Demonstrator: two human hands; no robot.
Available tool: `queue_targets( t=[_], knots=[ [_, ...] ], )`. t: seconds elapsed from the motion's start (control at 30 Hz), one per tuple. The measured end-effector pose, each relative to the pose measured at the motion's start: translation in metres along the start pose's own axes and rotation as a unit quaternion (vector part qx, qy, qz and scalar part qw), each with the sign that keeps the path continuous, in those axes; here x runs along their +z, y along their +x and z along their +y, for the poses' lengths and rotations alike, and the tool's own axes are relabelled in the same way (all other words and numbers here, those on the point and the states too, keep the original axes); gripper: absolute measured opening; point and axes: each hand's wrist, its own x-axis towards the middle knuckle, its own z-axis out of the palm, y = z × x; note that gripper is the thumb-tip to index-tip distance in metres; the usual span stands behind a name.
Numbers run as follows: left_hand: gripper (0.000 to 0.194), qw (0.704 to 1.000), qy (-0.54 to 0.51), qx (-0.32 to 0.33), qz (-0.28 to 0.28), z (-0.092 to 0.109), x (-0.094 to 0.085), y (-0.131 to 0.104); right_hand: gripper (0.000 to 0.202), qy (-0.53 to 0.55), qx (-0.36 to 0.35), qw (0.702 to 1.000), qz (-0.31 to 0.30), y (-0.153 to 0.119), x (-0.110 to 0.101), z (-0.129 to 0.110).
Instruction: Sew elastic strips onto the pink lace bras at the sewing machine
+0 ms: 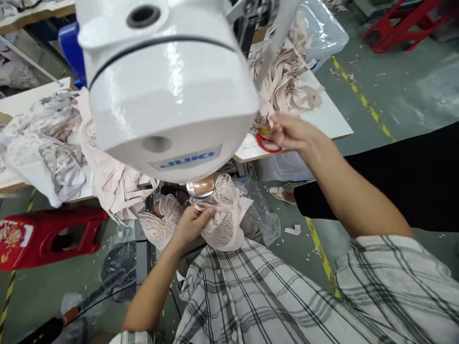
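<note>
A pale pink lace bra (224, 224) hangs in front of my plaid shirt, below the head of a white sewing machine (172, 95). My left hand (193, 222) is closed on the bra's upper edge, thumb on top. Out to the right, my right hand (290, 131) pinches the end of a pale pink fabric strap (266, 109). That strap runs toward a heap of similar straps (283, 79) on the white table. Just under my right fingers lie scissors (267, 143) with red handles. The machine's head hides its needle area.
Pink fabric pieces (114, 184) and white lace garments (53, 143) are piled at the left. A red stool (79, 229) stands on the floor there. A clear plastic bin (322, 31) sits at the back right. Someone's black-clothed leg (394, 177) is at the right.
</note>
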Motion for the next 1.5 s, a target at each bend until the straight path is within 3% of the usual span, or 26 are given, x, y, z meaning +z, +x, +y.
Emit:
queue_targets(
  t=[0.03, 0.1, 0.17, 0.23, 0.4, 0.6, 0.8, 0.87, 0.97, 1.07, 1.17, 1.23, 1.3, 1.37, 1.5],
  knots=[
    [0.044, 1.0, 0.02, 0.014, -0.002, 0.003, -0.001, -0.001, 0.035, 0.033, 0.004, 0.999, -0.023, -0.02, 0.017, 0.006],
    [0.041, 0.997, 0.06, 0.038, -0.013, 0.008, -0.002, -0.002, 0.041, 0.183, 0.045, 0.973, -0.129, -0.061, 0.053, 0.017],
    [0.038, 0.996, 0.08, 0.042, -0.019, 0.011, -0.002, -0.004, 0.041, 0.218, 0.068, 0.951, -0.207, -0.096, 0.085, 0.023],
    [0.036, 0.994, 0.099, 0.034, -0.028, 0.012, -0.004, -0.006, 0.032, 0.194, 0.047, 0.949, -0.244, -0.119, 0.109, 0.023],
    [0.044, 0.981, 0.167, 0.049, -0.088, 0.015, -0.005, -0.011, 0.023, 0.055, -0.095, 0.954, -0.278, -0.126, 0.132, 0.021],
    [0.043, 0.974, 0.204, 0.058, -0.082, 0.023, -0.002, -0.017, 0.027, 0.104, -0.062, 0.93, -0.348, -0.122, 0.139, 0.021],
    [0.03, 0.962, 0.258, 0.055, -0.068, 0.028, 0.0, -0.021, 0.02, -0.024, -0.146, 0.949, -0.278, -0.134, 0.141, 0.009],
    [0.027, 0.956, 0.275, 0.095, -0.034, 0.028, 0.001, -0.022, 0.02, -0.037, -0.17, 0.953, -0.249, -0.137, 0.142, 0.009],
    [0.024, 0.947, 0.245, 0.202, 0.043, 0.02, 0.011, -0.023, 0.019, 0.01, -0.183, 0.96, -0.212, -0.14, 0.143, 0.008],
    [0.022, 0.942, 0.169, 0.251, 0.146, 0.004, 0.03, -0.023, 0.019, 0.088, -0.145, 0.97, -0.172, -0.137, 0.142, 0.004],
    [0.015, 0.895, 0.192, 0.301, 0.268, -0.003, 0.038, -0.023, 0.025, 0.13, -0.072, 0.972, -0.184, -0.126, 0.137, -0.002],
    [0.024, 0.858, 0.28, 0.345, 0.257, 0.003, 0.031, -0.022, 0.033, 0.161, -0.033, 0.962, -0.219, -0.113, 0.133, -0.005],
    [0.027, 0.84, 0.369, 0.346, 0.194, 0.016, 0.018, -0.022, 0.039, 0.2, -0.014, 0.951, -0.234, -0.098, 0.13, -0.008],
    [0.028, 0.849, 0.399, 0.3, 0.172, 0.031, 0.004, -0.021, 0.039, 0.21, -0.024, 0.954, -0.213, -0.082, 0.129, -0.009],
    [0.028, 0.896, 0.339, 0.204, 0.203, 0.052, -0.008, -0.02, 0.036, 0.141, -0.066, 0.977, -0.145, -0.055, 0.134, -0.013]
  ],
)
